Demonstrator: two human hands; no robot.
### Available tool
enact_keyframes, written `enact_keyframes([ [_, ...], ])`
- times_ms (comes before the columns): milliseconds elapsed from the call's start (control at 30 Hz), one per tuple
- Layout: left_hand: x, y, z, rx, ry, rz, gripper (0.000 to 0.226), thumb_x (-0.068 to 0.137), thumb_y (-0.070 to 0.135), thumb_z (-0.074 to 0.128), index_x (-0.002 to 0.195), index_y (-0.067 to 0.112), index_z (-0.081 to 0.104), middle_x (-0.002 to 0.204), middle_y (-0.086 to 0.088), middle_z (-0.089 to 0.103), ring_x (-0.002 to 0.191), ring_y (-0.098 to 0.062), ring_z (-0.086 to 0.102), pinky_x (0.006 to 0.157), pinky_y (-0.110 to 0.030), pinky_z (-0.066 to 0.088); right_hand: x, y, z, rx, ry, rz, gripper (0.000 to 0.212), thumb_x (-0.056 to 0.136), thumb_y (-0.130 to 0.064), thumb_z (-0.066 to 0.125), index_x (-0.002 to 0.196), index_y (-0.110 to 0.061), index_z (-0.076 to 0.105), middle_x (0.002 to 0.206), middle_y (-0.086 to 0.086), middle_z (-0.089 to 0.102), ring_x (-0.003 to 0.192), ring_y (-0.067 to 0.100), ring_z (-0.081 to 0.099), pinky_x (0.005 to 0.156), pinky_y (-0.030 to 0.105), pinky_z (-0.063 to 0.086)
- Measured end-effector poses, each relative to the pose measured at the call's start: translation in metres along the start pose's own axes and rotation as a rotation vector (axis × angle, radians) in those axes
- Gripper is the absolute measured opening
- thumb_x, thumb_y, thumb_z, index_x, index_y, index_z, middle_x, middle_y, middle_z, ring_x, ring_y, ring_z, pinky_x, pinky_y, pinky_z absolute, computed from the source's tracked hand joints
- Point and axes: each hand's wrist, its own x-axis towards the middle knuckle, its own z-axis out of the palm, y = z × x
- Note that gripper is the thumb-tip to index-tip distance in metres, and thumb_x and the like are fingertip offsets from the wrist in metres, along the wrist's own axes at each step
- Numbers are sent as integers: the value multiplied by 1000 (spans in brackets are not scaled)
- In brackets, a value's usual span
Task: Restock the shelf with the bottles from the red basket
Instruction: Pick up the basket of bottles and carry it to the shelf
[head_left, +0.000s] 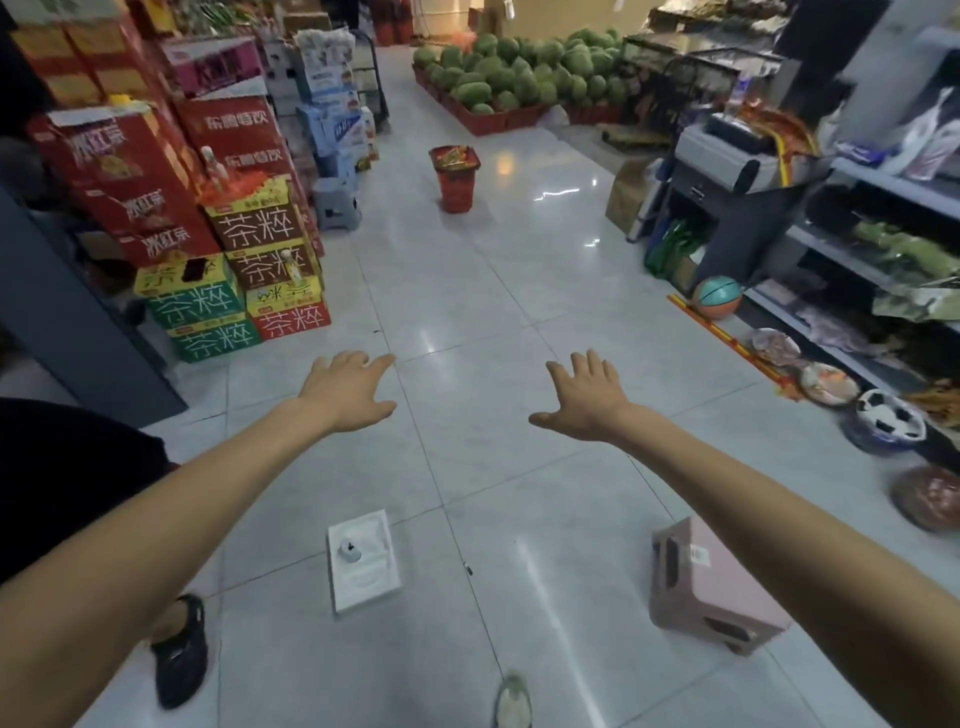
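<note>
Basket (456, 179): red, upright on the floor (467, 322), upper centre of the frame, mid-aisle; filled to the rim with red and orange items too small to make out.
Left hand (349, 389): centre left, stretched forward over the tiles, palm down, fingers straight and slightly apart, holding nothing, well short of the basket.
Right hand (587, 402): centre right, palm down, fingers spread, thumb out to the left, holding nothing.
Shelf (893, 189): right edge, grey tiers of blurred goods.
Grey stool (337, 202): left of the basket, beside the boxes.
Boxes (244, 244): stacked drink cartons, left side, in red, green and yellow.
Watermelons (519, 73): piled in red crates, top centre, beyond the basket.
Tray (363, 558): white, flat on the tiles, lower centre, a small grey object on it.
Pink stool (711, 587): lower right, partly behind the right forearm.
Basketball (717, 297): on the floor at the shelf's foot.
</note>
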Motion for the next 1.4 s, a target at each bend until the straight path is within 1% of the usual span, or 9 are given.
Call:
enact_keyframes([
  [200, 107, -5, -14, 39, -25, 36, 81, 93, 63, 50, 162, 32, 20, 157, -9, 42, 146, -30, 36, 115, -50, 33, 115, 26, -26, 48, -10, -31, 96, 88, -75, 46, 159, -18, 17, 162, 22, 17, 152, 45, 3, 123, 55, 9],
  [367, 212, -28, -7, 21, -52, 4, 83, 93, 66, 49, 162, 32, 20, 159, -9, 40, 148, -29, 34, 117, -51, 31, 225, 41, -40, 34, -26, -46, 96, 89, -75, 47, 160, -18, 14, 164, 21, 14, 153, 44, 1, 124, 55, 7],
  [533, 335, -69, -9, -4, -71, -16, 84, 94, 68, 46, 163, 32, 15, 163, -10, 33, 151, -30, 28, 119, -52, 28, 354, 47, -67, -12, -43, -61, 98, 89, -74, 48, 161, -18, 12, 165, 22, 11, 153, 44, -1, 124, 55, 6],
  [633, 409, -99, -30, -27, -71, -21, 85, 94, 70, 44, 163, 32, 14, 164, -10, 31, 152, -30, 26, 118, -52, 28, 437, 46, -103, -16, -41, -56, 100, 88, -76, 48, 161, -19, 11, 167, 21, 6, 154, 43, -3, 124, 55, 6],
  [733, 480, -129, -55, -27, -30, -38, 85, 93, 72, 42, 163, 32, 15, 164, -10, 32, 152, -30, 25, 120, -55, 24, 513, 46, -134, 16, -3, -40, 106, 85, -84, 41, 162, -22, 3, 168, 20, -6, 154, 42, -10, 124, 56, 2],
  [900, 587, -157, -89, -8, 13, -38, 82, 95, 74, 34, 163, 33, 13, 166, -9, 26, 154, -30, 19, 121, -56, 19, 607, 60, -154, 73, 12, -9, 112, 80, -90, 34, 162, -23, -4, 168, 18, -13, 153, 41, -16, 125, 56, -2],
  [1067, 706, -167, -106, -24, 19, -37, 80, 96, 75, 26, 163, 35, 11, 167, -9, 22, 155, -30, 15, 120, -54, 21, 714, 94, -165, 87, 15, 3, 113, 80, -91, 34, 162, -23, -4, 168, 19, -13, 153, 41, -17, 125, 55, -3],
  [1233, 850, -170, -133, -28, 20, -37, 82, 96, 75, 32, 163, 34, 11, 168, -9, 18, 155, -31, 15, 120, -59, 18, 849, 140, -184, 71, 54, 7, 112, 81, -88, 38, 163, -22, -1, 168, 19, -8, 154, 42, -13, 124, 56, -1],
  [1400, 973, -164, -167, -35, -36, -39, 84, 95, 77, 29, 163, 34, 8, 169, -10, 16, 155, -32, 15, 122, -60, 15, 972, 182, -211, 108, 12, 33, 109, 84, -85, 40, 162, -21, 0, 168, 21, -6, 154, 43, -10, 124, 56, 1],
])
